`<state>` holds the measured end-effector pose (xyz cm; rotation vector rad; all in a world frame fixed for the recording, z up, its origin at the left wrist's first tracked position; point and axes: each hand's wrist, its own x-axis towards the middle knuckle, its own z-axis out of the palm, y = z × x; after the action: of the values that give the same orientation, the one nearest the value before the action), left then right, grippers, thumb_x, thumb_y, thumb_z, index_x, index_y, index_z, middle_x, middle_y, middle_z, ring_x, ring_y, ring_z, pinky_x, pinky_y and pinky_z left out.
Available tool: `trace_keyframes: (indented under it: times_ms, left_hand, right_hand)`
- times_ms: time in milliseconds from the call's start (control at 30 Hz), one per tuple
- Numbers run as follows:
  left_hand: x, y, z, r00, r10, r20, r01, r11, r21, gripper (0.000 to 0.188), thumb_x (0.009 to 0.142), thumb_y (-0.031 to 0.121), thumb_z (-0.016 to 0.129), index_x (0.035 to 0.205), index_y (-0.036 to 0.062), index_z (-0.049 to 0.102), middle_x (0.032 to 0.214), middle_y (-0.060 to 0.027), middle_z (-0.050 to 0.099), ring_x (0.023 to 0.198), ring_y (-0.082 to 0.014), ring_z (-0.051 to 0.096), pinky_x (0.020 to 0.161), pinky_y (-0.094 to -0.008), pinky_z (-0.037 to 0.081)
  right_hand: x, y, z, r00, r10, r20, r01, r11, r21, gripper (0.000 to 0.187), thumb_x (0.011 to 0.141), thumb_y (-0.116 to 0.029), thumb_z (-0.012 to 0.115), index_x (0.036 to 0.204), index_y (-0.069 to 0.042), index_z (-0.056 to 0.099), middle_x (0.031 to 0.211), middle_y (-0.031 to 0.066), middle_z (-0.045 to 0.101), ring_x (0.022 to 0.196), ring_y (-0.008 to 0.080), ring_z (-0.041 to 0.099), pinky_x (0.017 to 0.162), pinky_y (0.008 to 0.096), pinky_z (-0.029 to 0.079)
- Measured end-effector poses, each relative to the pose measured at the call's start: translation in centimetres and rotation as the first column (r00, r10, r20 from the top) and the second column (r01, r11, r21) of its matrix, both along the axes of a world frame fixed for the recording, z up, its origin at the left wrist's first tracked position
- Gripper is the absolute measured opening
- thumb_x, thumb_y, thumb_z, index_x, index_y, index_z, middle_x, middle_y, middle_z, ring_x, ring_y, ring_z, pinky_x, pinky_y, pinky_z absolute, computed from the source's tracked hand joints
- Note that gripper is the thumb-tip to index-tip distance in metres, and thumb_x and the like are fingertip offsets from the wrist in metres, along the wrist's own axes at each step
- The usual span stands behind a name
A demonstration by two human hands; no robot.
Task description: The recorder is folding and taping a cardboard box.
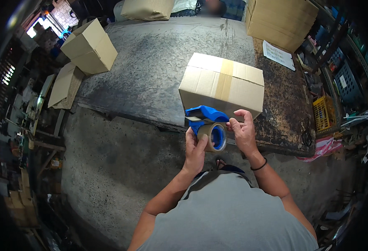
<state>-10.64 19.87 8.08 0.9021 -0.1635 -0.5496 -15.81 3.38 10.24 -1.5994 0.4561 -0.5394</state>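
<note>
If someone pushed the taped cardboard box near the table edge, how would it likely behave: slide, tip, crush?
The taped cardboard box sits flat and broad on the worn table, so it would probably slide rather than tip. Its sealed top seam suggests fairly stiff walls, though the cardboard could dent under a hard push. Its weight cannot be judged. It stands close to the near edge, so a push toward the person might overhang it.

A packing workshop or warehouse. Cardboard boxes [90,46] stand on a worn, stained tabletop [159,62] over a concrete floor [108,163]. Plastic crates [325,113] and cluttered shelves [21,125] line the sides.
</note>
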Motion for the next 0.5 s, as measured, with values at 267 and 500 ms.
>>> trace_keyframes:
  times_ms: [267,500]
  left_hand:
    - [-1.1,-1.0,-0.2,0.989,0.134,-0.067,-0.138,0.989,-0.055,0.052,0.097,0.007,0.054,0.142,0.0034,0.028,0.131,-0.0109,0.047,0.118,-0.0156,0.047,0.105,-0.0321,0.038]
    - [-1.6,-1.2,-0.9,0.981,0.173,0.090,-0.173,0.985,-0.014,0.055,0.095,0.006,0.055,0.143,0.0034,0.028,0.131,-0.0107,0.047,0.116,-0.0152,0.048,0.102,-0.0304,0.039]
  right_hand:
    - [-1.2,0.5,-1.0,0.996,0.073,-0.053,-0.087,0.937,-0.339,0.017,0.088,-0.007,0.066,0.102,-0.001,0.059,0.098,0.0092,0.055,0.078,0.0160,0.062,0.070,0.0295,0.051]
    - [-1.5,-0.1,-0.7,0.999,0.019,-0.038,-0.032,0.927,-0.374,0.023,0.086,-0.007,0.066,0.108,-0.003,0.060,0.103,0.0089,0.055,0.088,0.0170,0.061,0.076,0.0305,0.051]
